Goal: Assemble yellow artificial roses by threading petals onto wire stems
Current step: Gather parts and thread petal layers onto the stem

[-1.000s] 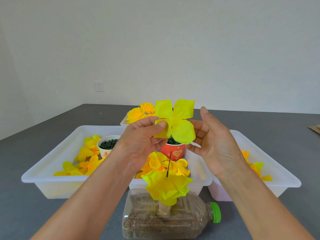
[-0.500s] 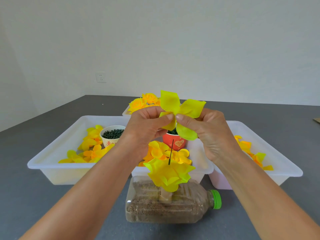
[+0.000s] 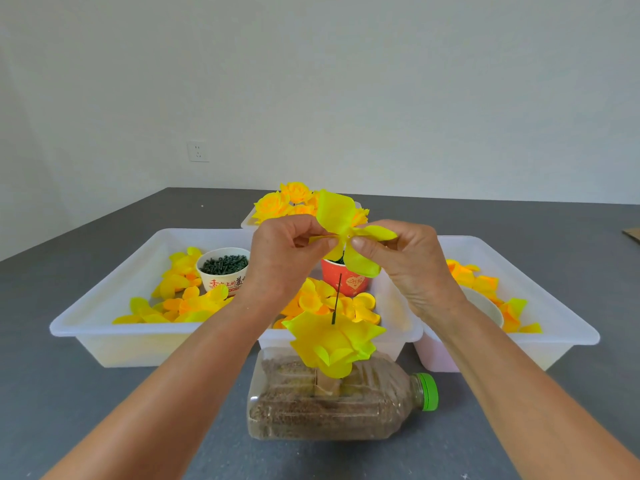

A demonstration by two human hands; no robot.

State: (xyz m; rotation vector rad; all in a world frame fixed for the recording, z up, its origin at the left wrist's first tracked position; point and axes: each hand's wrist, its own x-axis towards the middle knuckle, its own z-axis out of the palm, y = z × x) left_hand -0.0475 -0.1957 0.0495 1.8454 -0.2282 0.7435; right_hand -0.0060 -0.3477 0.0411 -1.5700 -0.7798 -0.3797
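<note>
Yellow petal piece [image 3: 341, 216] pinched by both hands; wire stem [image 3: 336, 299] below; cups' contents unclear.

Bright yellow petal piece [image 3: 337, 216] above dark wire stem [image 3: 336, 299]. Yellow half-built rose [image 3: 332, 341] on stem. Green-capped clear bottle [image 3: 332, 403], brown fill, below. Red heart-printed cup [image 3: 346, 280] behind. White trays [image 3: 104, 327] flanking, yellow-orange petals inside.

The right hand [image 3: 405, 261] has closed in to pinch the petal piece [image 3: 341, 233].
</note>
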